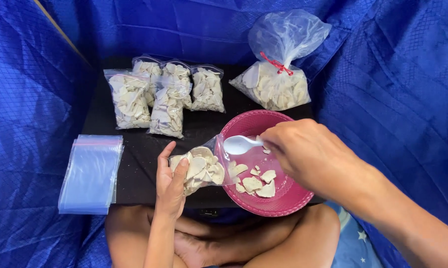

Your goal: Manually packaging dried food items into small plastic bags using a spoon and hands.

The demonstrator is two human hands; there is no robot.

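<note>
Left hand (170,184) grips half-filled bag (200,168) tilted over pink bowl (283,201) rim; right hand (303,149) pinches white spoon (240,144) at the bag mouth. Filled bags (167,97) far, empty bags (91,173) left.

Bright, even daylight, soft shadows, sharp focus, slight glare on plastic.

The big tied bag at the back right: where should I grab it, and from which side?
Grip the big tied bag at its cinched neck by the red tie, coming from above. The neck is narrow and gathered, the loose top stands upright, and the chips sit in the bulging bottom.
</note>
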